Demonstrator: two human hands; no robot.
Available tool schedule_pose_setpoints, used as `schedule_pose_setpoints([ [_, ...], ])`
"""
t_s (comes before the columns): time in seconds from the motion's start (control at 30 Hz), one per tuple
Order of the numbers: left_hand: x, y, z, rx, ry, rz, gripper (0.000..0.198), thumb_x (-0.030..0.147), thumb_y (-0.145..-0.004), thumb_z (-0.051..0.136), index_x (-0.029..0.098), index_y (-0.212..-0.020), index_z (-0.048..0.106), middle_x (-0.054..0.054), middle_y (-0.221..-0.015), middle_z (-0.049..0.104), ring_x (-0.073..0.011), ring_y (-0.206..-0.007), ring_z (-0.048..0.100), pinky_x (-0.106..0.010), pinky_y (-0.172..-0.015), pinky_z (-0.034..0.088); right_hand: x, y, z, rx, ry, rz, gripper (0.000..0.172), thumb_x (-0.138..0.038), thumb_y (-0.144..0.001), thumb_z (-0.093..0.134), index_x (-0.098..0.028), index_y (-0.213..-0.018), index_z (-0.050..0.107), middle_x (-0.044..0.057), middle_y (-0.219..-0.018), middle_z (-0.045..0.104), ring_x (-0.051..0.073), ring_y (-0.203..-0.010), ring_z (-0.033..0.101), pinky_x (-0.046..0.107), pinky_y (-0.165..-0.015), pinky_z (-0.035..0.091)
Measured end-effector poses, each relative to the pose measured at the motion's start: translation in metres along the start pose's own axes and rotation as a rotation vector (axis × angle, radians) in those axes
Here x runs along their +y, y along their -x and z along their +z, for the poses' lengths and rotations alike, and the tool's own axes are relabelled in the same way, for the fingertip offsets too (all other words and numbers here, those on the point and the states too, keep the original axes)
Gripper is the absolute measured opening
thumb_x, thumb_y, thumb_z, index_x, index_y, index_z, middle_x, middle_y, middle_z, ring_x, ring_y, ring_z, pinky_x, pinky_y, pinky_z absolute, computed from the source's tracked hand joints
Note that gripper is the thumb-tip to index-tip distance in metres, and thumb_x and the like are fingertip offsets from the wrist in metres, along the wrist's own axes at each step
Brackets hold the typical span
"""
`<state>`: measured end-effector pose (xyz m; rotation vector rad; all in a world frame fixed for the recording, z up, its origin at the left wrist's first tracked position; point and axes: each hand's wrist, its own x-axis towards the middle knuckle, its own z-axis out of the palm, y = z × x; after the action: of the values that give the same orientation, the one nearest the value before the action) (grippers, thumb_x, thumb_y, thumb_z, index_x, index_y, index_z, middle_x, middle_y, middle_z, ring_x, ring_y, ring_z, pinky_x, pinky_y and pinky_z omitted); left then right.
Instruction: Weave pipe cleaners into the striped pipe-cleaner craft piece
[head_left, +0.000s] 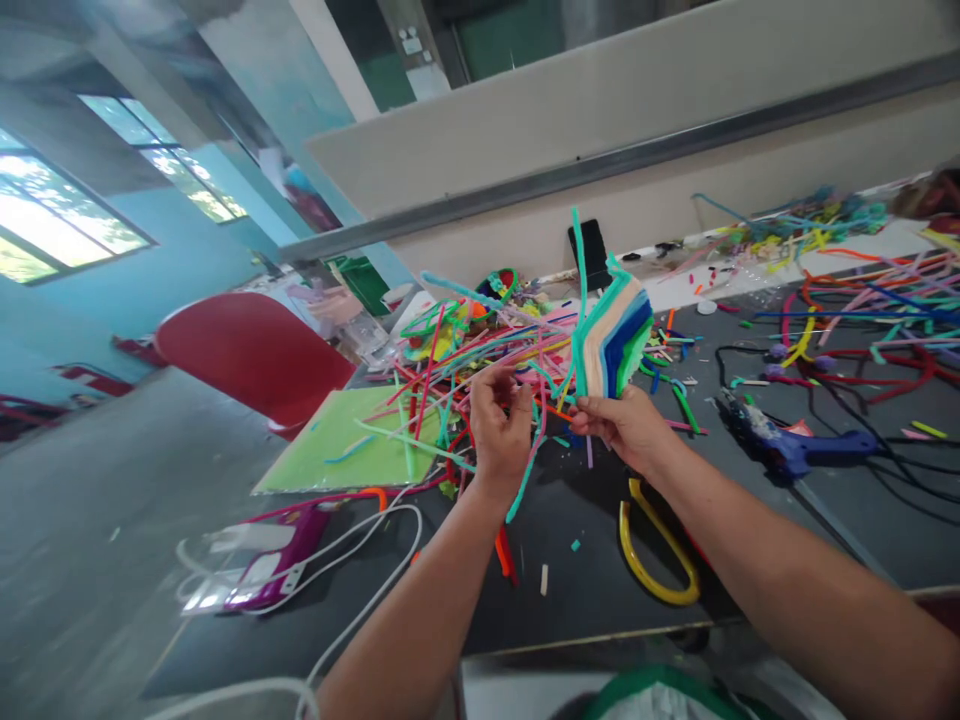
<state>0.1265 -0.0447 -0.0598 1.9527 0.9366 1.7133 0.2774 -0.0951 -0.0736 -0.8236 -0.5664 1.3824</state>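
My right hand (626, 428) pinches the lower end of a striped pipe-cleaner piece (596, 350), its bent rows running teal, peach, blue and green. One teal pipe cleaner (579, 260) sticks up from the piece's left edge. Just to the left, my left hand (501, 428) is closed, fingers curled toward the thumb; what they hold, if anything, is too small to make out. Behind and around both hands lies a heap of loose pipe cleaners (510, 345) in pink, red, teal and other colours.
Yellow-handled scissors (660, 560) lie near the table's front edge. To the right rests a blue glue gun (806, 450) with black cords. A green sheet (345, 440), a purple power strip (281, 560) with white cables and a red chair (247, 350) are left. A phone (590, 252) leans behind.
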Motion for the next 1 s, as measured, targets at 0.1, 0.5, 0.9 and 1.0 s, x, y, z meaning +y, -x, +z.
schedule_pose_setpoints([
  [0.1, -0.006, 0.001, 0.005, 0.046, 0.177, -0.111, 0.033, 0.027, -0.079, 0.065, 0.019, -0.109, 0.054, -0.005, -0.101, 0.053, -0.0134, -0.091, 0.053, -0.028, -0.085, 0.043, 0.001, -0.002, -0.002, 0.005, -0.021, -0.010, 0.011, -0.017, -0.061, 0.075, -0.009, -0.064, 0.068, 0.008, -0.055, 0.068, 0.014, -0.048, 0.064, 0.022, -0.051, 0.058],
  [0.5, -0.007, -0.006, 0.001, -0.398, 0.946, -0.755, 0.022, 0.021, -0.069, 0.075, 0.016, -0.088, 0.066, 0.000, -0.075, 0.061, -0.0058, -0.055, 0.054, -0.021, -0.058, 0.048, 0.004, 0.002, -0.001, -0.140, -0.060, 0.076, 0.011, -0.015, -0.062, 0.075, -0.009, -0.069, 0.068, 0.005, -0.057, 0.069, 0.012, -0.048, 0.063, 0.022, -0.053, 0.058],
  [0.9, -0.003, 0.002, 0.007, -0.327, 0.936, -0.988, 0.025, 0.025, -0.066, 0.078, 0.015, -0.074, 0.056, 0.001, -0.059, 0.060, -0.0096, -0.059, 0.063, -0.016, -0.054, 0.053, 0.003, 0.003, -0.002, -0.158, -0.122, 0.008, 0.013, -0.016, -0.062, 0.078, -0.009, -0.066, 0.068, 0.005, -0.057, 0.067, 0.012, -0.050, 0.063, 0.023, -0.055, 0.056],
  [1.0, 0.000, 0.006, 0.011, -0.347, 0.973, -0.964, 0.022, 0.024, -0.068, 0.076, 0.014, -0.074, 0.057, -0.001, -0.066, 0.065, -0.0100, -0.058, 0.063, -0.020, -0.054, 0.054, 0.003, 0.002, -0.002, -0.158, -0.125, -0.057, 0.014, -0.019, -0.063, 0.078, -0.010, -0.070, 0.069, 0.004, -0.061, 0.069, 0.011, -0.051, 0.062, 0.022, -0.055, 0.056],
])
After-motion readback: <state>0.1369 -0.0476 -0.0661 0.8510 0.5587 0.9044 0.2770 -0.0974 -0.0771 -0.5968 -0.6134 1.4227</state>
